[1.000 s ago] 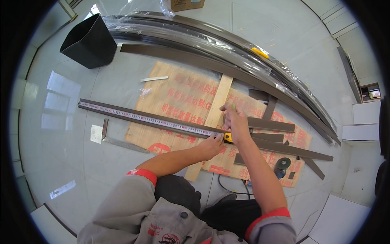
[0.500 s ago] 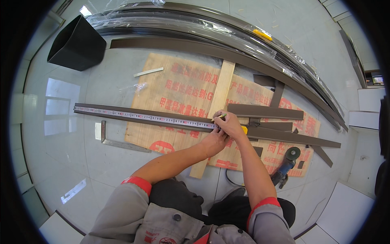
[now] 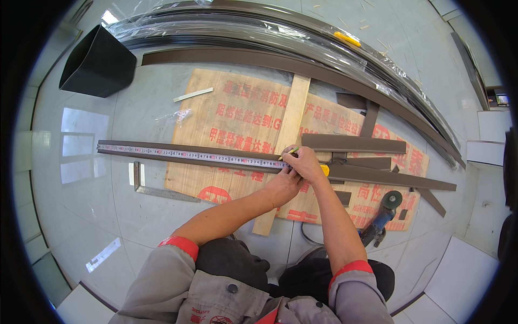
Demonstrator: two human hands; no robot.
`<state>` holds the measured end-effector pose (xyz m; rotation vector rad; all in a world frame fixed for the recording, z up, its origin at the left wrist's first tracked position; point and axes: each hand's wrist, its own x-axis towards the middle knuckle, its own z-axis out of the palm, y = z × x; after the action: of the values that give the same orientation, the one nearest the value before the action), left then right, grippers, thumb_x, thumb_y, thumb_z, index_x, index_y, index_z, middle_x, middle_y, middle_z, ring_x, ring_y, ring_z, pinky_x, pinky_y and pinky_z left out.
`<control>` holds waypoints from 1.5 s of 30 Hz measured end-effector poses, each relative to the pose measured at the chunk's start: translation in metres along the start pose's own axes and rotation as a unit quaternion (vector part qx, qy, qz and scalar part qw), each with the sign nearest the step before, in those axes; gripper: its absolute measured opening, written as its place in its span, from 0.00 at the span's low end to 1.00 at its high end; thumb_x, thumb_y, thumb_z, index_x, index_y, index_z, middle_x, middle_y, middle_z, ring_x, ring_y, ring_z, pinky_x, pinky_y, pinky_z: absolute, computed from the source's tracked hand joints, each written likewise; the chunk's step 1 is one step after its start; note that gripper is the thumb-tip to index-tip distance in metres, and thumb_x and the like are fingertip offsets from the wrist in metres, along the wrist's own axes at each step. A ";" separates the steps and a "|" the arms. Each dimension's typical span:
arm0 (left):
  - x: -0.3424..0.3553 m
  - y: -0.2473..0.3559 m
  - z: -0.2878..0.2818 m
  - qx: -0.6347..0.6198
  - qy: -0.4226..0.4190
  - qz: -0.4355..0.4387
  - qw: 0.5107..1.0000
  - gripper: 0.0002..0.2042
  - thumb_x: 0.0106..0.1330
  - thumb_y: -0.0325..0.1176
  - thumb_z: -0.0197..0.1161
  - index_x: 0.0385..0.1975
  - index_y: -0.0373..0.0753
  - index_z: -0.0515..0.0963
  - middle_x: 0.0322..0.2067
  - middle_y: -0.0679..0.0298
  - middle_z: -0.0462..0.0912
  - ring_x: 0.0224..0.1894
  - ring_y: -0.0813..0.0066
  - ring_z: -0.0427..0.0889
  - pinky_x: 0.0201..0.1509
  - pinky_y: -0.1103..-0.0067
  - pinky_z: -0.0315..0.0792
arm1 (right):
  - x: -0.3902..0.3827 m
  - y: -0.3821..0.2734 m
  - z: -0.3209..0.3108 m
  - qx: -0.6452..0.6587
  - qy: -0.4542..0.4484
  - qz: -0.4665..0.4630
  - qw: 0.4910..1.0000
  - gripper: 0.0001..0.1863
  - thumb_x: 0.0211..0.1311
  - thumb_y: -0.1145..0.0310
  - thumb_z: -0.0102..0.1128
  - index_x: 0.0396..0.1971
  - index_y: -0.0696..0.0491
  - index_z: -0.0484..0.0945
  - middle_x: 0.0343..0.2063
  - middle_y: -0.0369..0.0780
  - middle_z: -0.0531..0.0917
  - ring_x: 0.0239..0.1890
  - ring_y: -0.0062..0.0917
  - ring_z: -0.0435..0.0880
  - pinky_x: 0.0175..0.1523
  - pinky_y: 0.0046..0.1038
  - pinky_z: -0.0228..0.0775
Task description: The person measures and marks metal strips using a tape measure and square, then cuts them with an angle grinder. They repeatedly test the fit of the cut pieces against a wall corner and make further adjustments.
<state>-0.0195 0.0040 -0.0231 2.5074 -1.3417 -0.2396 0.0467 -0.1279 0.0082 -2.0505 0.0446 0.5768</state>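
A tape measure's extended blade (image 3: 194, 155) lies along a long brown strip (image 3: 388, 179), with its yellow case (image 3: 324, 170) right of my hands. My left hand (image 3: 280, 188) is closed, pressing on the blade and strip near the case, its grip partly hidden by my right hand. My right hand (image 3: 302, 162) pinches a pale green pencil (image 3: 290, 153), its tip at the blade's upper edge. Under the strip are a pale wooden batten (image 3: 294, 97) and a printed plywood sheet (image 3: 243, 124). Shorter brown pieces (image 3: 353, 143) lie beside my hands.
An angle grinder (image 3: 380, 221) lies at lower right with a cord. A metal square (image 3: 162, 191) lies at left, a black bin (image 3: 97, 62) at upper left. Long plastic-wrapped profiles (image 3: 259, 29) with a yellow tool (image 3: 348, 39) on them stretch across the back, behind a brown profile (image 3: 226, 58).
My right hand has come down from above the tape onto it with the pencil, beside my left hand. The view has shifted slightly, showing more of the grinder.
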 end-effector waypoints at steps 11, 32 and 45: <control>0.001 0.000 0.000 -0.005 0.010 -0.002 1.000 0.22 0.64 0.30 0.54 0.58 0.29 0.73 0.61 0.49 0.73 0.70 0.49 0.62 0.73 0.55 0.58 | 0.000 0.001 -0.001 -0.028 -0.015 0.001 0.999 0.14 0.59 0.62 0.62 0.34 0.59 0.85 0.27 0.40 0.86 0.30 0.22 0.83 0.41 0.26 0.75; -0.001 -0.002 0.004 -0.013 0.011 -0.001 1.000 0.22 0.62 0.30 0.56 0.56 0.30 0.74 0.60 0.50 0.74 0.68 0.50 0.65 0.69 0.57 0.63 | 0.001 -0.001 0.000 -0.020 -0.010 -0.005 1.000 0.16 0.60 0.60 0.61 0.38 0.57 0.84 0.30 0.49 0.86 0.32 0.35 0.86 0.44 0.32 0.77; -0.004 0.002 -0.006 0.034 -0.003 -0.007 0.999 0.24 0.65 0.30 0.55 0.61 0.28 0.71 0.66 0.48 0.70 0.70 0.57 0.66 0.65 0.66 0.65 | -0.055 0.016 -0.058 -0.376 -0.052 -0.136 0.915 0.21 0.56 0.70 0.64 0.52 0.50 0.77 0.49 0.43 0.80 0.55 0.41 0.77 0.57 0.38 0.75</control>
<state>-0.0213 0.0072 -0.0168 2.5745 -1.3553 -0.2075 0.0155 -0.1947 0.0425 -2.6945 -0.6077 0.5759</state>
